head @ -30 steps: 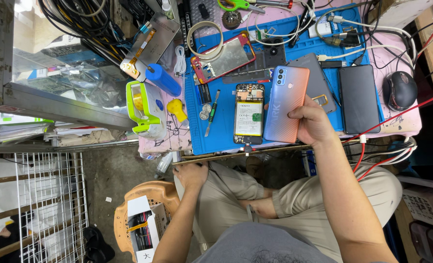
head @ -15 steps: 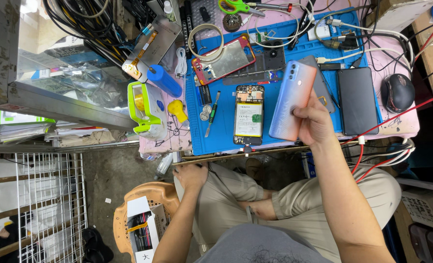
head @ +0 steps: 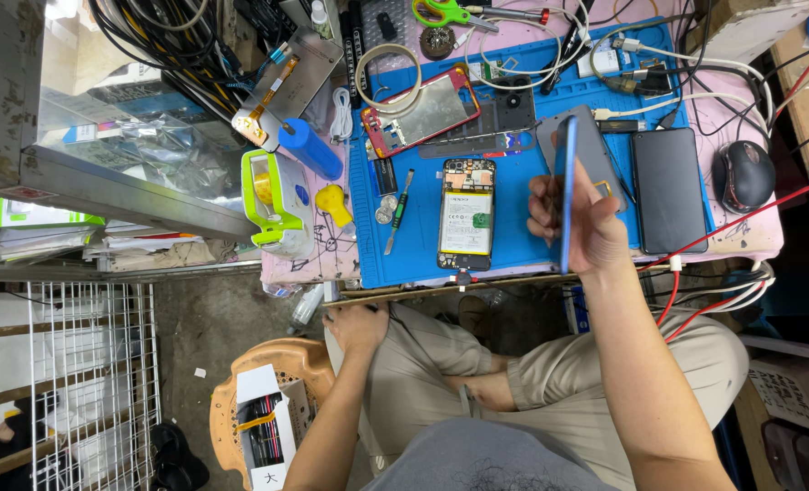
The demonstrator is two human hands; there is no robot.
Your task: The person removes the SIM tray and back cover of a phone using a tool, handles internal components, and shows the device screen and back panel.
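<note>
Blue phone back cover (head: 565, 195) stands on edge in the person's right hand (head: 575, 223), raised above the blue repair mat (head: 513, 238) so that only its thin rim faces the camera. The grip is a close pinch: fingers (head: 542, 202) curl over one face, the thumb side sits behind the other. Just left of it, flat on the mat, lies the opened phone (head: 466, 214) with its battery and board bare; a metal pry tool (head: 397, 211) lies beside that. To the right, a grey panel (head: 595, 150) and a dark phone (head: 669, 189) rest face down. The left hand (head: 357, 325) is idle on the knee, below the surface, holding nothing.

To handle the cover well, I would judge it best held by its edges, as now, keeping fingertips off the inner face where adhesive may sit. It looks thin and likely to flex, so a light squeeze suits it. The bare board nearby should stay clear of the cover's corner, and the cables (head: 695, 273) hanging off the front edge could snag a sleeveless forearm.
</note>
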